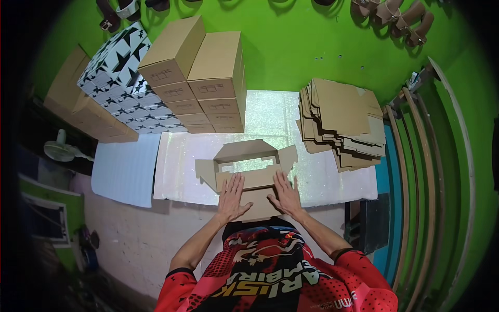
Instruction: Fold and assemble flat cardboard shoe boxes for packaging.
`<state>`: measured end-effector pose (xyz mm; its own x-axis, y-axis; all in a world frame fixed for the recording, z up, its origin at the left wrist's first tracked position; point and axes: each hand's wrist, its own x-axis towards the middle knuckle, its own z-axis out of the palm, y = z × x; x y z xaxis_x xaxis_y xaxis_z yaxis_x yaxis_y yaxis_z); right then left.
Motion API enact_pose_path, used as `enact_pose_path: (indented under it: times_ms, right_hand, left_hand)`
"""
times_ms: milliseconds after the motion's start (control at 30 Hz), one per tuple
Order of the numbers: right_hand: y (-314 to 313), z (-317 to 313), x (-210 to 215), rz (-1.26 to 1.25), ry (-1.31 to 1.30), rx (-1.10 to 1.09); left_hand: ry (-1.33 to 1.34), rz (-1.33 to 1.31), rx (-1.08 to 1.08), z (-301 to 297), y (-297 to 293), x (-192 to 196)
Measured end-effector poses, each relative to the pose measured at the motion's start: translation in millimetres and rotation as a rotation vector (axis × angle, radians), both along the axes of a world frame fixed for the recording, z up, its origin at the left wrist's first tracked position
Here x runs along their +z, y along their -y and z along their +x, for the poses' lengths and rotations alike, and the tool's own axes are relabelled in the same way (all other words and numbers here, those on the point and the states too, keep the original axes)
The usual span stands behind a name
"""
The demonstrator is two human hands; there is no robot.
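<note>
Both hands are laid flat, fingers spread, palms down on a part-folded brown cardboard box blank (249, 174). The left hand (232, 195) is pressed on the left half of the near panel, the right hand (285, 195) on the right half; nothing is pinched or gripped. The blank is found at the near edge of the desk (270, 112), its near panel overhanging that edge toward the person's body. Its side flaps are splayed out left and right, and a back flap is raised behind a cut-out opening.

The desk is covered with a pale, speckled, glossy sheet. A second white sheet (125, 169) is seen lapping off the left edge of the desk. At the far left of the desk, assembled brown boxes (208, 78) are stacked in two columns, with star-patterned black-and-white boxes (122, 78) stacked just beside them and further brown cartons (78, 106) beyond. At the far right, a loose pile of flat cardboard blanks (340, 122) is noted, well apart from the hands.

The wall behind is painted bright green (291, 47); sandals (400, 18) are hung along its top. A white fan (62, 151) is seen at lower left. Curved wooden strips (416, 171) are ranged at the right edge of the desk. Bare desk is left between the stacks.
</note>
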<state>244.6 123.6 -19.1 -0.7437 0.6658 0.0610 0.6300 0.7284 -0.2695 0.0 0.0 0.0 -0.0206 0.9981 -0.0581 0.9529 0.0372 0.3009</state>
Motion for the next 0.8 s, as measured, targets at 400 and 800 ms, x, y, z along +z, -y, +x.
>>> enact_pose_path:
  times_ms: [400, 800]
  right_hand:
    - [-20.6, -9.8, 21.8, -0.313, -0.405, -0.328]
    - [-48.8, -32.1, 26.9, -0.156, -0.153, -0.035]
  left_hand:
    - [0.0, 0.062, -0.113, 33.0, -76.7, 7.6]
    - [-0.021, 0.076, -0.031, 35.6, -76.3, -6.1]
